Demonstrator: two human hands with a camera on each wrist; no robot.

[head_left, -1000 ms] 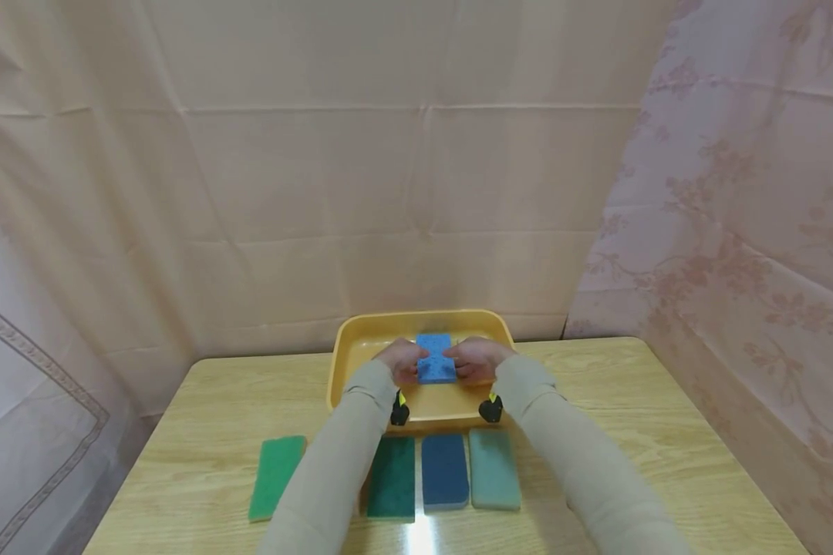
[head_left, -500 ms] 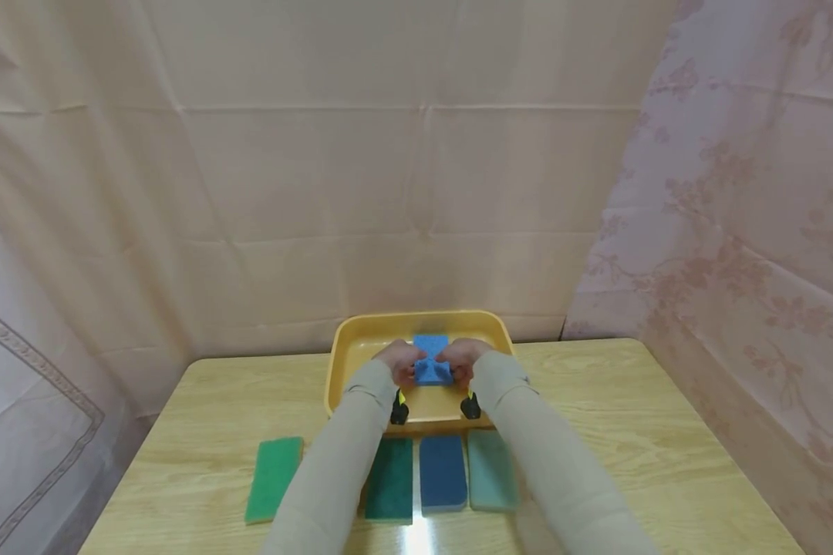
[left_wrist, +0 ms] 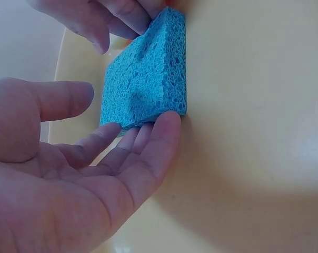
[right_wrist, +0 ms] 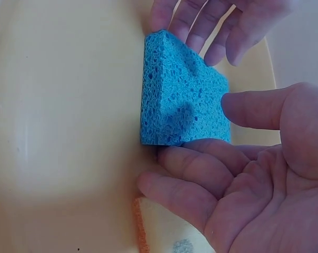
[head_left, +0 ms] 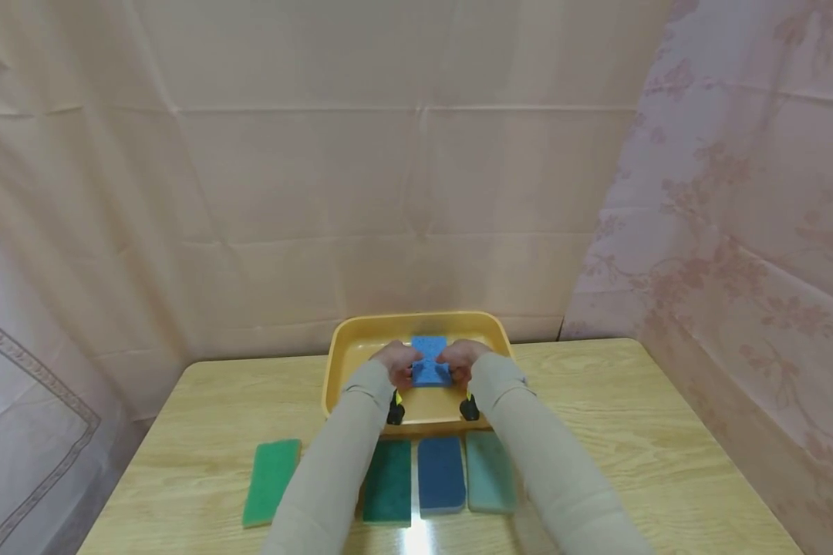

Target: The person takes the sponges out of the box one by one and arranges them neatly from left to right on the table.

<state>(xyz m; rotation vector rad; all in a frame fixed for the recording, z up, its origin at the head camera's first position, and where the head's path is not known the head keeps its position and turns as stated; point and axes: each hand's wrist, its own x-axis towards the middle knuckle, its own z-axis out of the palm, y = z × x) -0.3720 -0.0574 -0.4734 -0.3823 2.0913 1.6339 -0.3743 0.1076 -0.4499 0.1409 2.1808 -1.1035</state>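
Observation:
A bright blue porous sponge is in a yellow tray, between both hands. Left hand has its fingertips at the sponge's left edge. In the left wrist view its thumb stands off from the blue sponge. On the opposite side, the right hand has its fingers along the lower edge; in the right wrist view its thumb tip overlaps the far edge of the blue sponge. Dark patches show on the sponge's face beside each thumb.
A cream block with an orange side lies in the tray beside the right hand. On the wooden table, before the tray, lie a bright green pad, a dark green pad, a navy sponge and a pale green sponge.
The right hand has moved left, closer to the blue sponge, mostly in the first half second. The left hand stays at its side of the sponge. The whole view shifts slightly.

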